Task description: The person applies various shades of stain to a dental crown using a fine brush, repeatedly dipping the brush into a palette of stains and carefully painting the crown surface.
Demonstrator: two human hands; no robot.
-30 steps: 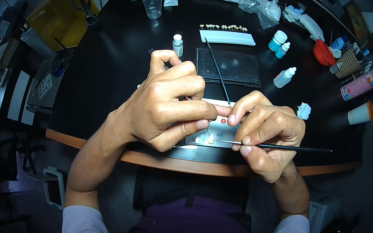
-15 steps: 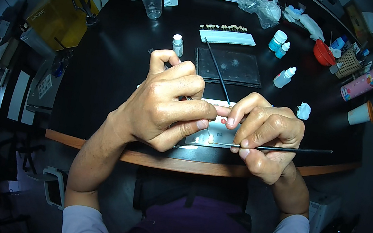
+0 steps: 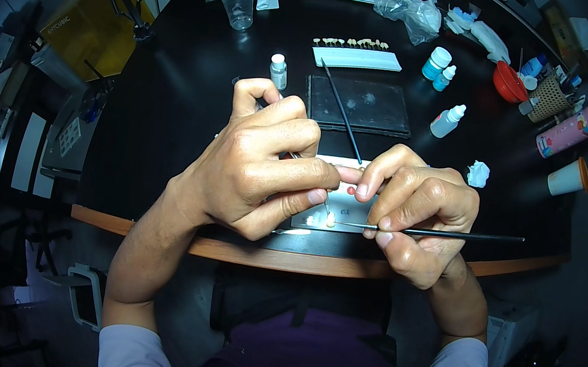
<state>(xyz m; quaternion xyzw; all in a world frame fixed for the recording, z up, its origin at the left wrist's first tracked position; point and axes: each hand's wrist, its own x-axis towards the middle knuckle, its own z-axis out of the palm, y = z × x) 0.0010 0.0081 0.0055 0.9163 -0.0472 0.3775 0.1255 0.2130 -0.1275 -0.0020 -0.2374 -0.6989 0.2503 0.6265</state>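
My left hand (image 3: 259, 158) is closed in a pinch on a thin metal tool (image 3: 326, 207), mostly hidden by the fingers. At its lower tip sits a small cream-coloured tooth-shaped piece (image 3: 330, 221). My right hand (image 3: 425, 213) grips a slim black-handled brush (image 3: 472, 237) held nearly level, its fine tip reaching the tooth piece from the right. My fingertips meet between the two hands. Below them lies a white palette (image 3: 353, 210) with a small red spot (image 3: 352, 191) on it. A second brush (image 3: 341, 107) with a dark handle leans across a black slab (image 3: 386, 109).
Beyond my hands stand a small glass bottle (image 3: 277, 72), a white dropper bottle (image 3: 447, 121) and a tooth shade guide (image 3: 357, 60). A clear plastic cup (image 3: 237, 4) is at the far left. Rightward are crumpled tissue (image 3: 477, 174), a paper cup (image 3: 568, 180) and a red bowl (image 3: 509, 83).
The tooth piece looks slightly turned at the tool's tip. Both hands keep nearly the same place and grip; the whole view has shifted very slightly.
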